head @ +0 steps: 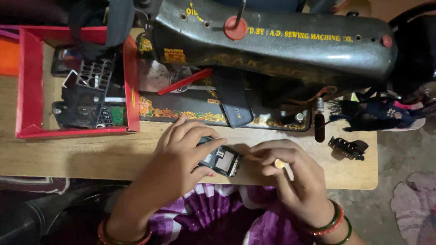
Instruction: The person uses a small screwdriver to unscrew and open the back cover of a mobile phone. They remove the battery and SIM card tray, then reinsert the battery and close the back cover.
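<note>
Left hand (184,152) is curled over a small black phone (221,159), fingers wrapped across its top edge and thumb tucked beneath, gripping it just above the near edge of the wooden table (68,154); the phone lies tilted, its back open and a pale panel showing inside; right hand (286,168) sits just beside it, fingers bunched together, tips pressed at the phone's right end; whether it pinches a tool or a small part there, I cannot tell; one nail shows pale yellow; both wrists carry red and green bangles (334,222); purple patterned cloth (227,213) spreads under the forearms, below the table edge.

Behind the hands, a black sewing machine (281,45) with gold ornament fills the far side of the table; a red disc sits on its top; a red stick (184,82) leans across its bed near the needle plate, and a dark flat cover (234,102) lies slanted on the bed just beyond the phone; to the left, a red tray (27,81) holds a grey keypad frame (88,88) and a green circuit board (117,114), well apart from the hands; to the right, a black hair clip (347,148) rests on the table, and past it a dark embroidered cloth (381,113) hangs over the edge.
</note>
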